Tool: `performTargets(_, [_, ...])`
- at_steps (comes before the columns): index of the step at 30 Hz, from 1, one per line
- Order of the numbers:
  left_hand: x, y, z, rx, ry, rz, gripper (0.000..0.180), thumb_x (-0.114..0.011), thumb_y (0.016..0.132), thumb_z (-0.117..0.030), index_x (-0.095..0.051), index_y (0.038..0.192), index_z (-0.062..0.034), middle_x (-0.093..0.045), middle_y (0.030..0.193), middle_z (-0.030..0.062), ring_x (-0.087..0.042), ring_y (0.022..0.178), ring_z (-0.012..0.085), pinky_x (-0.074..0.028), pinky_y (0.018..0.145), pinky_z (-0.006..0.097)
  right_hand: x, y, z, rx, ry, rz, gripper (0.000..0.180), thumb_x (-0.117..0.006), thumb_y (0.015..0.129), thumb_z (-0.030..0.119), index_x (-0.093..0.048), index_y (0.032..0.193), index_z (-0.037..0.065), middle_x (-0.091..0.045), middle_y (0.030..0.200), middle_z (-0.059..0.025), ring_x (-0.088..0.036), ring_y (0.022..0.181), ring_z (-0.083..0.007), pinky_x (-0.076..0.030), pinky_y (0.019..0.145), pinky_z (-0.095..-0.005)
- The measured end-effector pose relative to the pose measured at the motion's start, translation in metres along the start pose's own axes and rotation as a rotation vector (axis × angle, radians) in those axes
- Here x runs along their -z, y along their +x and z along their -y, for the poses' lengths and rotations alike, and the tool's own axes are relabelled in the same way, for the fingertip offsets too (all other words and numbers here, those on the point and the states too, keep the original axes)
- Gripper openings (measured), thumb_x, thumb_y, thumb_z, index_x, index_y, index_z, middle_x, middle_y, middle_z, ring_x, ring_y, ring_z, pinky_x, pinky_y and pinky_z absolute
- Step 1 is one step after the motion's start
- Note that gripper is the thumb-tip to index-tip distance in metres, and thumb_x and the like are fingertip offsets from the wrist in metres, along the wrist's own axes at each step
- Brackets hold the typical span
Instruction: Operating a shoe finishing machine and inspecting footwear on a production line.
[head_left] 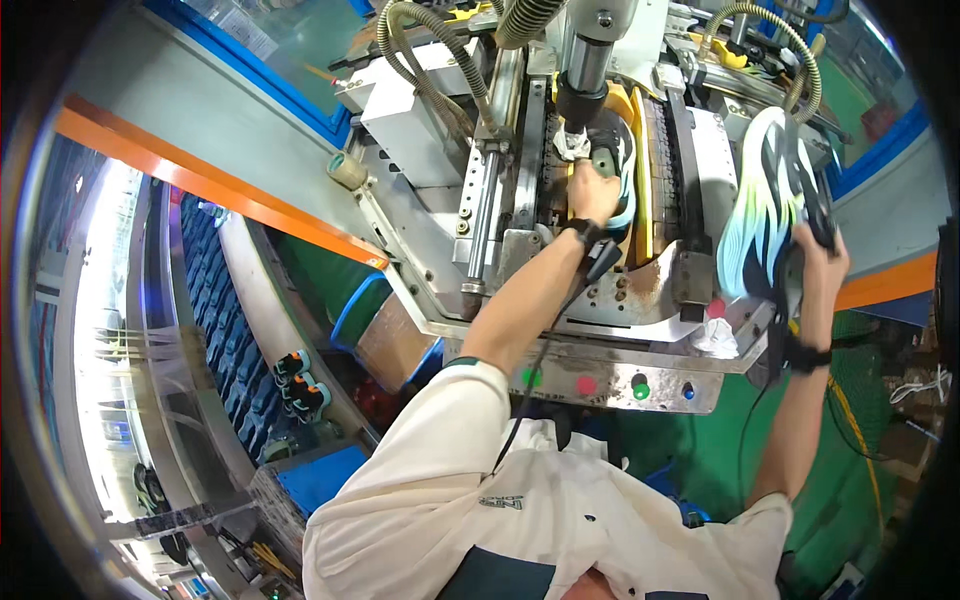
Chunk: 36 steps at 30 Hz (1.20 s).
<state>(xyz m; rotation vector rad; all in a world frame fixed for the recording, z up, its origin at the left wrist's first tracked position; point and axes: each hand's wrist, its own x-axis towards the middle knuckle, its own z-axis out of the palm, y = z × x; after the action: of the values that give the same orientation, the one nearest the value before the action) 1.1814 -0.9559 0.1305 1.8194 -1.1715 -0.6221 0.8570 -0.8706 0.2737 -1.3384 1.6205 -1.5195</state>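
Observation:
My left hand (597, 192) reaches into the press, its fingers closed on a dark shoe (627, 172) with a light-blue sole edge. That shoe lies between the metal side blocks, beneath the black-tipped vertical ram (583, 95). Crumpled white material (571, 143) sits under the ram's tip, beside the shoe. Off the machine's right side, my right hand (822, 268) grips another shoe (757, 215), held upright. Its ribbed sole fades from white through yellow-green to light blue; its dark upper is partly hidden by my hand. Both wrists wear black bands.
The front panel (610, 388) carries coloured buttons. A crumpled white wad (714, 338) lies on the machine's right corner. Hoses (398, 40) arch above it. At left, a pair of shoes (300, 385) rests beside a conveyor (225, 330). A blue-framed stool (392, 340) stands near the machine.

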Motion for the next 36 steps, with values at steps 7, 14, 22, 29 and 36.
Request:
performTargets(7, [0.172,-0.076,-0.028,0.574,-0.967,0.400,0.019,-0.068,0.084,-0.012,-0.067,0.096,0.0029,-0.067,0.093,0.0071,-0.066,0.082,0.0162,-0.053,0.066,0.029,-0.147,0.087,0.062,0.037,-0.635,0.312,0.040,-0.076,0.066,0.026,-0.068,0.089,-0.005,-0.068,0.080,-0.0089,-0.062,0.074,-0.0172,-0.049,0.073,-0.0277])
performTargets(14, [0.337,-0.187,-0.011,0.429,-0.792,0.299,0.043,-0.064,0.083,-0.010,-0.056,0.120,0.0090,-0.065,0.106,0.0093,-0.062,0.095,0.0138,-0.049,0.084,0.026,-0.311,0.086,0.000,-0.012,-0.729,0.549,0.049,-0.078,0.059,0.029,-0.069,0.094,-0.004,-0.070,0.095,-0.0206,-0.069,0.091,-0.0315,-0.055,0.079,-0.0383])
performTargets(22, [0.415,-0.298,0.000,0.319,-0.698,-0.239,0.045,-0.068,0.082,-0.014,-0.056,0.118,0.0091,-0.067,0.107,0.0123,-0.066,0.089,0.0179,-0.052,0.083,0.030,-0.358,0.013,-0.059,0.113,-0.845,0.310,0.047,-0.067,0.074,0.027,-0.057,0.106,-0.006,-0.068,0.101,-0.0260,-0.068,0.096,-0.0394,-0.054,0.084,-0.0463])
performTargets(29, [0.383,-0.359,-0.002,0.477,-0.703,-0.591,0.028,-0.066,0.085,-0.012,-0.060,0.109,0.0022,-0.066,0.096,0.0046,-0.064,0.080,0.0123,-0.051,0.070,0.025,-0.264,-0.144,0.005,0.541,-0.434,0.512,0.037,-0.063,0.077,0.008,-0.054,0.113,0.000,-0.061,0.104,-0.0247,-0.063,0.090,-0.0401,-0.052,0.074,-0.0474])
performTargets(36, [0.350,-0.406,-0.001,0.676,-0.664,-0.745,0.034,-0.071,0.082,-0.018,-0.061,0.108,0.0009,-0.067,0.093,0.0055,-0.065,0.077,0.0141,-0.052,0.065,0.026,-0.248,-0.349,-0.122,0.707,-0.317,0.986,0.020,-0.059,0.081,0.012,-0.055,0.097,0.001,-0.055,0.100,-0.0163,-0.055,0.100,-0.0345,-0.051,0.080,-0.0435])
